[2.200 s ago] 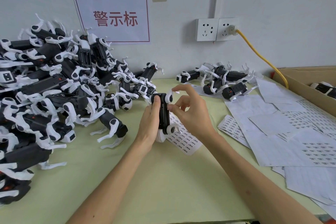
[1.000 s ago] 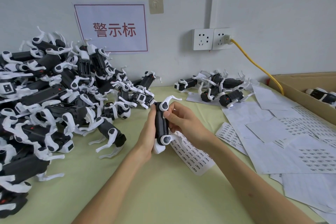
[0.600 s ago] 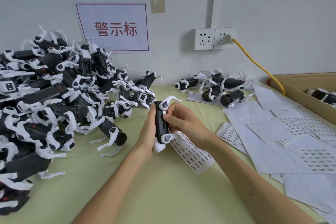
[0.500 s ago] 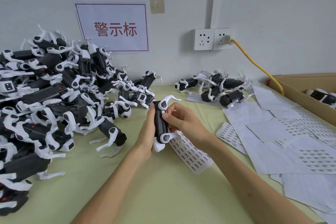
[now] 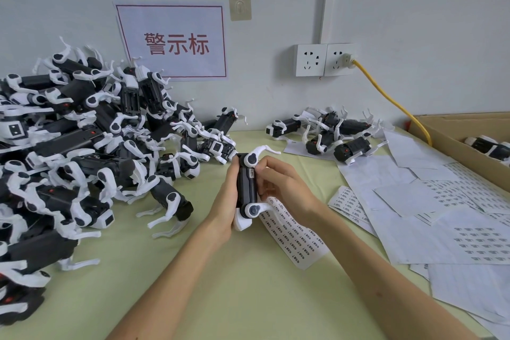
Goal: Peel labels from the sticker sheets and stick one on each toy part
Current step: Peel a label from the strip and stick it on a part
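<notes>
Pale-green tabletop (image 5: pixel 248 298) ran up to a white wall, where a white paper sign with red characters (image 5: pixel 174 41) hung to the left of a white double wall socket (image 5: pixel 325 59) with a yellow cable (image 5: pixel 386 96) plugged in. Near the middle, the left hand (image 5: pixel 225 207) was wrapped around the left side of a black plastic toy part (image 5: pixel 246 188) with white legs, holding it lengthwise with one end pointing away from the person. The right hand (image 5: pixel 281 188) gripped the same part from the right. Its fingers were curled against the side, and its thumb tip sat beside a small white label (image 5: pixel 251 173) stuck near the far end (the print was too small to read). Under the right wrist lay a long white sticker strip (image 5: pixel 295 237) printed with rows of labels, its far end hidden behind the hands. A big heap of black-and-white toy parts (image 5: pixel 82 132) filled the left side. A small cluster of the same parts (image 5: pixel 331 135) sat at the far edge, right of the hands. Loose white sticker sheets (image 5: pixel 441 215) overlapped along the right side, next to a brown cardboard box (image 5: pixel 447 141) with more parts inside.
</notes>
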`<state>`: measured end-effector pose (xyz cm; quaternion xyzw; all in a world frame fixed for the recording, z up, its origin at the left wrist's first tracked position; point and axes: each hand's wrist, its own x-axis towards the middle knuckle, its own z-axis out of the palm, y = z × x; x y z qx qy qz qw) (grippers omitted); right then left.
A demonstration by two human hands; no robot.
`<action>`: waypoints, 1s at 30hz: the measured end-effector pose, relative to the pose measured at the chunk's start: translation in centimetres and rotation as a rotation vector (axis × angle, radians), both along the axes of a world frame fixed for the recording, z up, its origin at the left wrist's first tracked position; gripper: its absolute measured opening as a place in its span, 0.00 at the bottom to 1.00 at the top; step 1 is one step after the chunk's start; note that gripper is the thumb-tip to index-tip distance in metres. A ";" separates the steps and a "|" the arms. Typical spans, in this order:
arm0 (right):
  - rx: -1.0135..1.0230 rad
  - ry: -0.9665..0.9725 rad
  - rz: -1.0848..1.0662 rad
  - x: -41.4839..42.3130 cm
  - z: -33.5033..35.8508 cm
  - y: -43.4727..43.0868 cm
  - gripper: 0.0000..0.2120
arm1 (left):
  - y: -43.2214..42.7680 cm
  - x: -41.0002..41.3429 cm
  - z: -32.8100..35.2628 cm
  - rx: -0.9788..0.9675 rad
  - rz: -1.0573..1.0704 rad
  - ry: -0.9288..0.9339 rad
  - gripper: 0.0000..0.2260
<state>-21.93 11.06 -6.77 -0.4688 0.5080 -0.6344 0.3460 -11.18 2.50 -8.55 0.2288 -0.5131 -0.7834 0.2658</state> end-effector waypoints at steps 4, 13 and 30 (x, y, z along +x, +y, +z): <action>0.010 0.080 0.006 0.2 0.1 0.1 0.11 | 0.3 0.5 0.6 -0.009 -0.019 0.042 0.24; -0.083 0.356 -0.306 0.1 -0.3 0.2 0.10 | -0.1 0.5 0.7 0.011 0.026 0.005 0.26; 0.024 0.585 -0.295 -5.5 1.0 1.5 0.10 | -0.9 1.3 0.6 0.032 0.132 -0.189 0.25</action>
